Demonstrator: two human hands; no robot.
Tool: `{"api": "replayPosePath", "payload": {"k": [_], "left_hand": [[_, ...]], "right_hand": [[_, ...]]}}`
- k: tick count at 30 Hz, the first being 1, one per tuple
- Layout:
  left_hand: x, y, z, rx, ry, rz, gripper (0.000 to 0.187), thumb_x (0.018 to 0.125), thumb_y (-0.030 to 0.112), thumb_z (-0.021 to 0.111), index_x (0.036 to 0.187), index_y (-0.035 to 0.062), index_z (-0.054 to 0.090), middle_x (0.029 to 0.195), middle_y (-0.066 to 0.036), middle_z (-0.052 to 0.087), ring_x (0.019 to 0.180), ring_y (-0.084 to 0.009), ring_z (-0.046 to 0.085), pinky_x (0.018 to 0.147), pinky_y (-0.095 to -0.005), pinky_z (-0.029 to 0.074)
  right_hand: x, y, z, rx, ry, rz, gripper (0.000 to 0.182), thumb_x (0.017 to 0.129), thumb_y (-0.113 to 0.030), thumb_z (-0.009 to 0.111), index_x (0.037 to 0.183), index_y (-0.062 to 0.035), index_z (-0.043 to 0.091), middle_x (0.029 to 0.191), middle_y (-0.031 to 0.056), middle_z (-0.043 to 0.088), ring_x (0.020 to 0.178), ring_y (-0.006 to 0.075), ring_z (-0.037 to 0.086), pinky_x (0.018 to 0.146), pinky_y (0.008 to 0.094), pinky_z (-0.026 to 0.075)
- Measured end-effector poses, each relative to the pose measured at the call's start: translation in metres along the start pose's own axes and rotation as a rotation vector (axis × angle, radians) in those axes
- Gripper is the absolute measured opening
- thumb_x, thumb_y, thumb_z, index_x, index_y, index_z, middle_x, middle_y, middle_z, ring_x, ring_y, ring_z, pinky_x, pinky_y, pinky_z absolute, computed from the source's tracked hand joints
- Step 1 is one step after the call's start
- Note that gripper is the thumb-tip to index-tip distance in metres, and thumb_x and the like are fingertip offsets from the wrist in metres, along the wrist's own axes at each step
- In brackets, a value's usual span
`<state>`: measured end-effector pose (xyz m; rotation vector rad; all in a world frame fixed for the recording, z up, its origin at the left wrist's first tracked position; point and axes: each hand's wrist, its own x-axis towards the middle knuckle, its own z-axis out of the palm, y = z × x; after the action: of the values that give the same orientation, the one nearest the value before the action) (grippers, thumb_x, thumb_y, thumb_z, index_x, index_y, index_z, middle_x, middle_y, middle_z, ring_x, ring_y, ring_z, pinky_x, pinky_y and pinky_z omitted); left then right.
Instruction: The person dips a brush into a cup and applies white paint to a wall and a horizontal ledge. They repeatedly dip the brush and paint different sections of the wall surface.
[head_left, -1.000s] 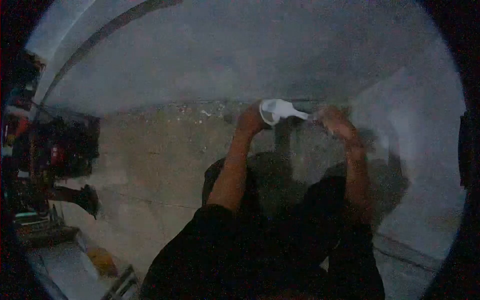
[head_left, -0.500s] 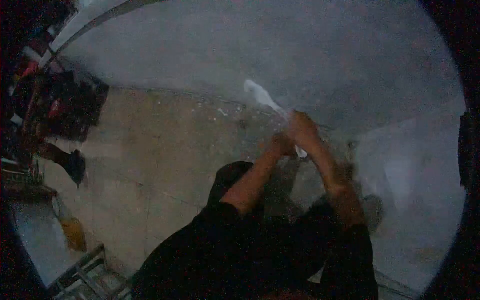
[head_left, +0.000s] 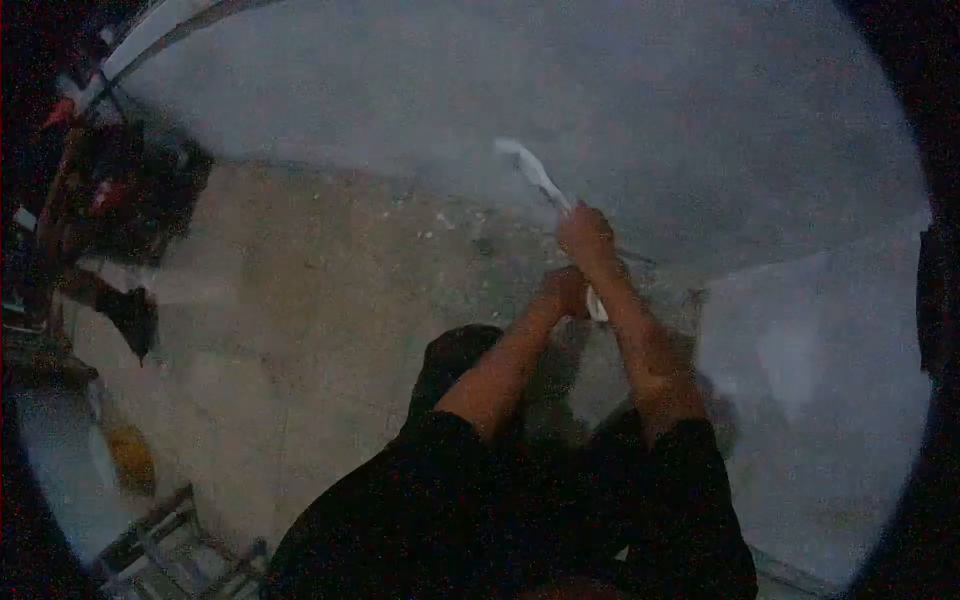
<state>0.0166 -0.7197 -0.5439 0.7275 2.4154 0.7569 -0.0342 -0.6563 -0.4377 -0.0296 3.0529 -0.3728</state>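
Note:
A long, thin white piece (head_left: 540,180), seemingly limp cloth or plastic, slants up and left from my hands in front of the grey wall. My right hand (head_left: 586,238) is closed round its middle, above my other hand. Lower and slightly to the left, my left hand (head_left: 566,292) is closed near the lower white end (head_left: 597,305), which shows between my hand and my right forearm. The fingers of both hands are dim and blurred.
Small white bits (head_left: 445,220) lie on the brown tiled floor (head_left: 290,300) along the wall's foot. Dark cluttered items (head_left: 150,190) stand at the left, with a yellow object (head_left: 130,460) below them. A metal frame (head_left: 165,530) is at lower left; a pale wall (head_left: 800,370) rises at right.
My right hand has moved slightly up and left along with the white piece. My left hand has barely moved. The view has shifted a little.

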Motion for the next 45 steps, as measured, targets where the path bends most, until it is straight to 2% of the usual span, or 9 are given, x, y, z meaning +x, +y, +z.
{"api": "replayPosePath", "payload": {"k": [8, 11, 24, 28, 31, 34, 37, 39, 45], "left_hand": [[-0.009, 0.003, -0.045, 0.061, -0.021, 0.074, 0.066, 0.077, 0.037, 0.079, 0.132, 0.0065, 0.059, 0.131, -0.017, 0.064, 0.115, -0.0364, 0.065, 0.100, -0.0475, 0.051], [-0.004, 0.014, -0.060, 0.088, -0.043, 0.100, 0.067, 0.077, 0.037, 0.079, 0.132, 0.0071, 0.059, 0.131, -0.017, 0.065, 0.115, -0.0364, 0.065, 0.100, -0.0478, 0.051], [-0.027, 0.014, -0.105, 0.176, -0.135, 0.120, 0.068, 0.074, 0.038, 0.082, 0.132, 0.0094, 0.060, 0.130, -0.017, 0.065, 0.114, -0.0363, 0.065, 0.098, -0.0492, 0.051], [-0.039, 0.008, -0.109, 0.109, -0.119, 0.090, 0.069, 0.073, 0.038, 0.082, 0.132, 0.0101, 0.060, 0.129, -0.017, 0.065, 0.114, -0.0363, 0.065, 0.098, -0.0496, 0.051], [-0.045, 0.003, -0.106, 0.064, -0.105, 0.072, 0.070, 0.072, 0.038, 0.083, 0.132, 0.0107, 0.060, 0.129, -0.017, 0.066, 0.114, -0.0363, 0.065, 0.097, -0.0499, 0.051], [-0.039, 0.012, -0.095, 0.028, -0.088, 0.068, 0.070, 0.072, 0.038, 0.083, 0.132, 0.0112, 0.060, 0.128, -0.017, 0.066, 0.114, -0.0363, 0.065, 0.097, -0.0503, 0.051], [-0.043, 0.036, -0.076, 0.011, -0.071, 0.074, 0.070, 0.071, 0.039, 0.084, 0.132, 0.0117, 0.060, 0.128, -0.017, 0.066, 0.114, -0.0363, 0.065, 0.097, -0.0506, 0.051], [-0.049, 0.057, -0.066, 0.003, -0.063, 0.095, 0.071, 0.071, 0.039, 0.084, 0.132, 0.0121, 0.060, 0.128, -0.017, 0.066, 0.114, -0.0363, 0.065, 0.097, -0.0508, 0.051], [-0.062, 0.081, -0.040, 0.007, -0.054, 0.123, 0.072, 0.070, 0.039, 0.085, 0.132, 0.0132, 0.060, 0.127, -0.016, 0.066, 0.114, -0.0363, 0.065, 0.096, -0.0514, 0.051]], "right_hand": [[-0.091, 0.087, -0.095, 0.333, 0.039, 0.371, 0.048, 0.086, -0.028, 0.071, 0.117, 0.0068, 0.061, 0.106, 0.0287, 0.066, 0.099, 0.0450, 0.066, 0.085, 0.0511, 0.053], [-0.104, 0.117, -0.056, 0.327, 0.287, 0.464, 0.046, 0.082, -0.026, 0.073, 0.117, 0.0031, 0.063, 0.106, 0.0253, 0.068, 0.098, 0.0443, 0.067, 0.087, 0.0511, 0.054], [-0.093, 0.172, -0.055, 0.258, 0.227, 0.621, 0.033, 0.090, -0.027, 0.069, 0.099, 0.0043, 0.068, 0.089, 0.0229, 0.069, 0.082, 0.0387, 0.068, 0.075, 0.0507, 0.055], [-0.081, 0.061, -0.106, -0.043, 0.236, 0.463, 0.033, 0.091, -0.025, 0.066, 0.103, 0.0065, 0.066, 0.090, 0.0225, 0.068, 0.081, 0.0389, 0.068, 0.074, 0.0511, 0.054], [-0.048, 0.014, -0.074, 0.012, 0.393, -0.091, 0.033, 0.093, -0.020, 0.062, 0.111, 0.0072, 0.062, 0.094, 0.0234, 0.068, 0.084, 0.0404, 0.067, 0.077, 0.0508, 0.054], [-0.009, -0.100, -0.105, 0.274, 0.014, 0.186, 0.029, 0.095, -0.014, 0.059, 0.114, 0.0080, 0.059, 0.093, 0.0260, 0.066, 0.085, 0.0419, 0.067, 0.078, 0.0509, 0.054], [0.021, -0.147, -0.065, 0.159, 0.100, -0.152, 0.027, 0.095, -0.015, 0.060, 0.110, 0.0072, 0.062, 0.093, 0.0264, 0.067, 0.083, 0.0394, 0.069, 0.076, 0.0500, 0.056], [0.053, -0.159, -0.049, 0.084, -0.169, -0.052, 0.030, 0.094, -0.018, 0.063, 0.113, 0.0045, 0.062, 0.095, 0.0231, 0.068, 0.085, 0.0373, 0.070, 0.077, 0.0493, 0.057], [0.081, -0.208, -0.020, -0.050, -0.052, -0.290, 0.029, 0.096, -0.015, 0.056, 0.119, 0.0023, 0.060, 0.101, 0.0201, 0.068, 0.093, 0.0380, 0.071, 0.081, 0.0481, 0.058]]}}
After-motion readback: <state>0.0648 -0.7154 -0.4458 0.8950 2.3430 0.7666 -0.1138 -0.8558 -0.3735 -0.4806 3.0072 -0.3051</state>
